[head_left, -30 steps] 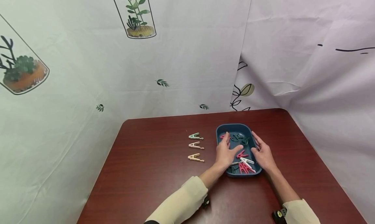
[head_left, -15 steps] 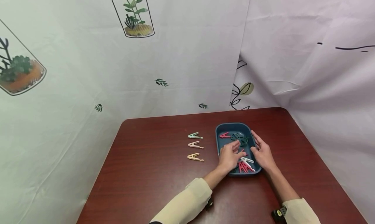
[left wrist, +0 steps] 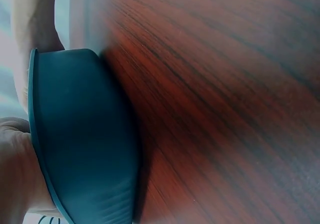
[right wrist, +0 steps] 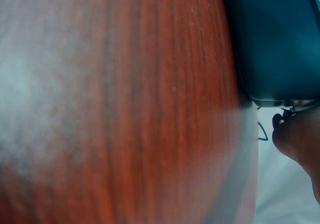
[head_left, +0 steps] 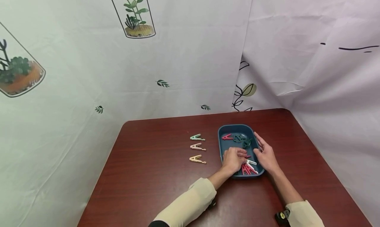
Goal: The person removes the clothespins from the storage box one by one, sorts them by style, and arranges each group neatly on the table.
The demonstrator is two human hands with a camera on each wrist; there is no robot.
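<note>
Leftward of my left hand point(head_left: 234, 160) lie three A-shaped clips: a mint-green clip point(head_left: 198, 140), a pale pink clip point(head_left: 197, 148), a yellow clip point(head_left: 197, 161). That hand reaches into a smooth dark-blue round-cornered tray point(head_left: 236, 130); whether its bent fingers hold anything, I can't tell. Beyond them sit a red clip point(head_left: 227, 138) and tangled dark-green pieces point(head_left: 246, 143); beside them, a white clip point(head_left: 251, 168), partly hidden. My right hand point(head_left: 266, 157) pinches the tray's rim, above glossy wood-grain tabletop point(head_left: 148, 161).
</note>
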